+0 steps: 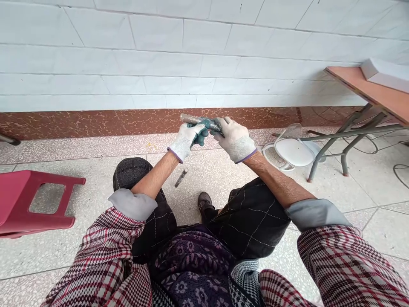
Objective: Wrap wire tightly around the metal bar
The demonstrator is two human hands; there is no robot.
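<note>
A shiny ridged rod with a smoother, paler left end is held up off the floor between two gloved hands. The left grip is closed around the rod's middle part, its green-coated fingers curled against the underside, and the pale end sticks out beyond them. The right grip is folded over the rod's right end and hides it; how tightly the fingers sit under that palm cannot be told. Both gloves are white with purple cuff edges. Below the rod and a little to its left, a short rod, ridged and greyish, lies on the floor well apart from both hands. Behind the rod runs a brown marbled skirting band, with a white tiled wall above it. Nearer the body than the rod, a dark shoe rests on the floor. Well to the rod's left stands a red stool; well to its right, beyond a white round-seated piece, a reddish-brown surface carries a white box
</note>
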